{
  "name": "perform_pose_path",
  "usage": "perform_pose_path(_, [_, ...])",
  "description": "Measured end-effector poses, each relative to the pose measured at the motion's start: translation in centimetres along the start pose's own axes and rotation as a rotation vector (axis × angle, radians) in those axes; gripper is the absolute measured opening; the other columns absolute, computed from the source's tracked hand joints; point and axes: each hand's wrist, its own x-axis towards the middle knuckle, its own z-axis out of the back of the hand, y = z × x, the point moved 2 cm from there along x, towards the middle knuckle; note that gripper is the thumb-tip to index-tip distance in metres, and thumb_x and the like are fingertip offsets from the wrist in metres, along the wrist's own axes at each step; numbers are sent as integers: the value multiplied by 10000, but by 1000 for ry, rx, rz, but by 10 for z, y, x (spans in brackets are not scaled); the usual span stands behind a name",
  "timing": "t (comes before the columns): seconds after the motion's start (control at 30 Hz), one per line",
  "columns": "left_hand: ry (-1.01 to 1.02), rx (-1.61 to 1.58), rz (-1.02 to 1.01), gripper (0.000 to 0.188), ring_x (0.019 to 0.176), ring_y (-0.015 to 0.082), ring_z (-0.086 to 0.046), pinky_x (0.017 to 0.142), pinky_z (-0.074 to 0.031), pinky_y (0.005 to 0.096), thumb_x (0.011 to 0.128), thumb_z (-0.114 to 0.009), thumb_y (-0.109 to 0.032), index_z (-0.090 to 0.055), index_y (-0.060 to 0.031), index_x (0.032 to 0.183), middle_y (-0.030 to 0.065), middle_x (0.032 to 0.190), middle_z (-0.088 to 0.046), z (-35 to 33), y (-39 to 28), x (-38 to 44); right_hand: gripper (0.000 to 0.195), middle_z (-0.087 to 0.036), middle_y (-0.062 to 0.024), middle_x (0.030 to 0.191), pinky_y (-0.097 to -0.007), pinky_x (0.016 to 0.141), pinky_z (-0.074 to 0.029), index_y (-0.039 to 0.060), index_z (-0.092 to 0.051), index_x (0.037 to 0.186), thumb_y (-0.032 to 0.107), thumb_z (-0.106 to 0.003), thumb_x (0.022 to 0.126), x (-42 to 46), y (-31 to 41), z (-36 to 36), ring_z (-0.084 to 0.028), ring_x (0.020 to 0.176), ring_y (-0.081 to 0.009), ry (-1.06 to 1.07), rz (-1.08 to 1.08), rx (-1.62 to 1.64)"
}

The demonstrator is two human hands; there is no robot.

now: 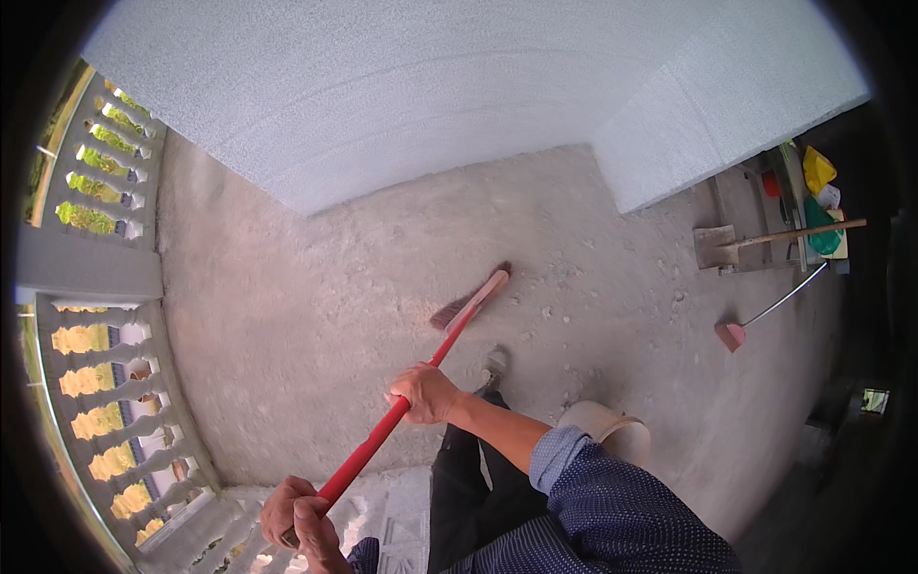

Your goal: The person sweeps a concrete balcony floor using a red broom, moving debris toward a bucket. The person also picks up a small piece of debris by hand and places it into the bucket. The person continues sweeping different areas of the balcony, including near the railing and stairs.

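A push-type broom with a red handle (369,446) slants across the view, its bristle head (473,298) down on the dusty concrete floor (287,323). My left hand (301,520) is wrapped around the handle's top end, at the lower left. Farther down the shaft, my right hand (424,393) grips it from the right side. Small crumbs of debris (549,313) lie scattered to the right of the bristles. My shoe (494,364) stands just below the broom head.
A whitish bucket (609,427) is beside my right leg. Toward the right stand a shovel (717,247) and a second broom or brush (731,336) with a thin handle. A pale textured wall (430,107) rises ahead; a concrete balustrade (115,387) runs along the left.
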Motion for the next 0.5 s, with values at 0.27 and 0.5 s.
perform_pose_path(0.27, [107, -313, 276, 382, 496, 176, -530, 480, -379, 298, 859, -572, -276, -612, 2, 599, 124, 577, -584, -62, 5, -3, 249, -658, -114, 704, -433, 753, -460, 85, -619, 675, 240, -613, 869, -78, -45, 31, -652, 740, -317, -133, -229, -170])
perform_pose_path(0.5, [-53, -309, -145, 321, 575, 273, -501, 501, -390, 370, 906, -563, -181, -556, 30, 664, 123, 611, -496, -33, -67, 43, 315, -579, -109, 617, -407, 656, -460, 87, -507, 614, 227, -685, 832, -34, 23, 92, -604, 620, -288, -577, 14, -138])
